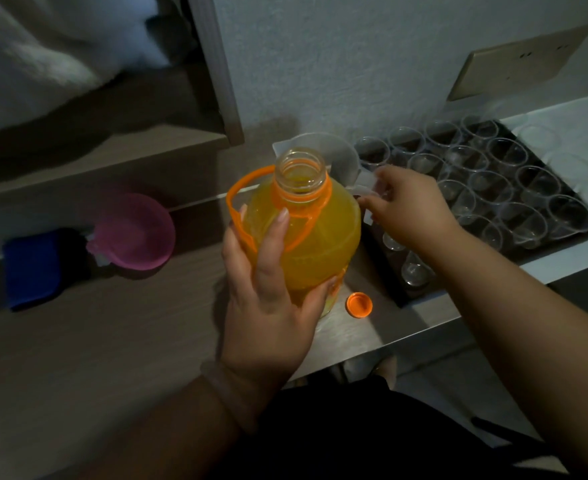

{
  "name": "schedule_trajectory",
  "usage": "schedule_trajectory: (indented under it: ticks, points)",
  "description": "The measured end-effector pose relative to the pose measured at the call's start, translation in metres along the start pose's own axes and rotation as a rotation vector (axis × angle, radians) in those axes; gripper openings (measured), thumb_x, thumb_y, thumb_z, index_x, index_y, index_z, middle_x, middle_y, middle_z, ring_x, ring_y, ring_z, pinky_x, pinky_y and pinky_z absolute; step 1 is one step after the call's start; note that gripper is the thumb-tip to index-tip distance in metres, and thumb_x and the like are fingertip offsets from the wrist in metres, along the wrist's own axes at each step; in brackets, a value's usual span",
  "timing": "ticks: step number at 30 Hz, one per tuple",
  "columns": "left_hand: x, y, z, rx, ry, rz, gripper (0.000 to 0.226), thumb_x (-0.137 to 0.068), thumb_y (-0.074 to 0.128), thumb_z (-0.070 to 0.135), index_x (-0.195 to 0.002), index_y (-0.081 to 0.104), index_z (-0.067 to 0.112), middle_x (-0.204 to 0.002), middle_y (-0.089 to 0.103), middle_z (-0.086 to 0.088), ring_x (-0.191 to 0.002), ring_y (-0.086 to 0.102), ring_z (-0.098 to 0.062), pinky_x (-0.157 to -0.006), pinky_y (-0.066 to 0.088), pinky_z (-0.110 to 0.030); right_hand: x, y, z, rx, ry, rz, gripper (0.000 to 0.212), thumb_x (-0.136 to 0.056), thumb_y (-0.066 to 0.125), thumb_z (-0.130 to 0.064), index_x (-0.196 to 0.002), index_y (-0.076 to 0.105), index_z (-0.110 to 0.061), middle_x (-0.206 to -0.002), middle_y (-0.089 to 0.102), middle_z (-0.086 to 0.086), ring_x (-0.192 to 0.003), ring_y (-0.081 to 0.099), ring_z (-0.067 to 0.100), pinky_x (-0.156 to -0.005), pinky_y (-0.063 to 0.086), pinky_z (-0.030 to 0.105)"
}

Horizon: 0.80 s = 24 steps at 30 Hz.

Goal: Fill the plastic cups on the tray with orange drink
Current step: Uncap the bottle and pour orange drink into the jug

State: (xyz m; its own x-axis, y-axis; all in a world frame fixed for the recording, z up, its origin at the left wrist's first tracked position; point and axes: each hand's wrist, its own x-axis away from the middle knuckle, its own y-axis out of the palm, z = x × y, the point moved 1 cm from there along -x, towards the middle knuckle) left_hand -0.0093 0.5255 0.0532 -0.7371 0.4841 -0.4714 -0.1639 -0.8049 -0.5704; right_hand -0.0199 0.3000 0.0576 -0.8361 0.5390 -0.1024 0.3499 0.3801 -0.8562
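left hand (268, 292) grips uncapped orange drink bottle (306, 237) | right hand (412, 209) pinches handle of clear jug (335, 157), just behind bottle | plastic cups (490, 187) empty on tray (398, 289), right | orange cap (359, 305) near bottle

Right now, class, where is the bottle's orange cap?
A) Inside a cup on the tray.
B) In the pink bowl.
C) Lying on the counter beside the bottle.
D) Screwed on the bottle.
C: the orange cap lies on the counter just right of the bottle, whose neck stands open.
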Motion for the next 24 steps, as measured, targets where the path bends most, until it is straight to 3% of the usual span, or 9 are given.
schedule_trajectory:
  ticks: [6, 11, 16, 20, 24]
  points:
    - [-0.003, -0.003, -0.001, 0.035, 0.006, -0.049, 0.092, -0.074, 0.073, 0.037, -0.139, 0.009, 0.045, -0.151, 0.007, -0.018, -0.139, 0.025, -0.029, -0.106, 0.033, -0.036, 0.009, -0.001, 0.002, -0.005, -0.001, -0.002, 0.025, -0.087, 0.066, -0.031, -0.095, 0.061, -0.009, -0.088, 0.066, 0.009, -0.081, 0.064, 0.027, -0.077, 0.051, 0.049]
    - [-0.005, -0.005, -0.004, 0.029, 0.017, -0.063, 0.09, -0.074, 0.07, 0.043, -0.139, 0.008, 0.043, -0.15, 0.009, -0.017, -0.138, 0.026, -0.031, -0.104, 0.036, -0.038, 0.009, 0.0, 0.0, -0.031, -0.009, 0.0, 0.025, -0.087, 0.067, -0.03, -0.1, 0.063, -0.009, -0.092, 0.066, 0.009, -0.081, 0.064, 0.027, -0.077, 0.052, 0.049]
    - [-0.009, -0.001, -0.011, 0.021, 0.02, -0.04, 0.098, -0.068, 0.073, 0.046, -0.139, 0.007, 0.042, -0.151, 0.009, -0.017, -0.138, 0.02, -0.016, -0.105, 0.023, -0.019, 0.009, 0.001, -0.001, -0.035, -0.01, -0.016, 0.027, -0.088, 0.066, -0.028, -0.106, 0.062, -0.008, -0.096, 0.066, 0.01, -0.086, 0.065, 0.027, -0.081, 0.052, 0.05]
    - [-0.011, 0.004, -0.016, 0.036, 0.059, -0.005, 0.113, -0.057, 0.084, 0.046, -0.139, 0.007, 0.046, -0.148, 0.011, -0.019, -0.135, 0.014, -0.004, -0.108, 0.017, -0.008, 0.007, 0.001, 0.001, -0.03, -0.022, -0.018, 0.023, -0.088, 0.067, -0.028, -0.098, 0.062, -0.008, -0.09, 0.067, 0.009, -0.082, 0.065, 0.027, -0.079, 0.052, 0.046]
    - [-0.014, 0.009, -0.024, 0.079, 0.115, 0.022, 0.127, -0.055, 0.089, 0.038, -0.142, -0.003, 0.052, -0.149, 0.01, -0.027, -0.141, 0.006, 0.003, -0.11, 0.017, -0.007, 0.006, 0.002, 0.003, -0.038, -0.022, 0.001, 0.017, -0.086, 0.068, -0.027, -0.087, 0.059, -0.012, -0.084, 0.068, 0.009, -0.081, 0.066, 0.027, -0.076, 0.051, 0.04]
